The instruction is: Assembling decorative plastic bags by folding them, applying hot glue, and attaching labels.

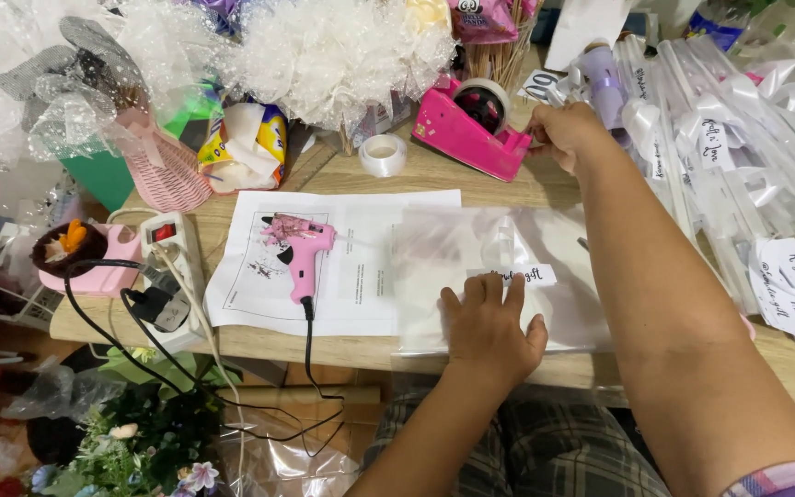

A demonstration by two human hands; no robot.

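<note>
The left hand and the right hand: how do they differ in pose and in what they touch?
The left hand lies flat, palm down, on the clear plastic bag near the table's front edge; the right hand reaches farther back to the pink tape dispenser. The left hand's fingers are spread straight; the right hand's are curled at the dispenser's end. Both are bare.

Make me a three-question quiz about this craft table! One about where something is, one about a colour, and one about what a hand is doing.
1. Where does the glue gun lie?
A. on the white paper sheet
B. in the pink basket
C. on the floor

2. What colour is the tape dispenser?
A. green
B. pink
C. black

3. What is the left hand doing?
A. holding scissors
B. hanging in the air
C. pressing flat on the clear plastic bag

Answers: 1 A, the gun rests on the printed sheet. 2 B, its body is bright pink. 3 C, its palm lies flat on the bag, while the right hand reaches to the dispenser.
</note>
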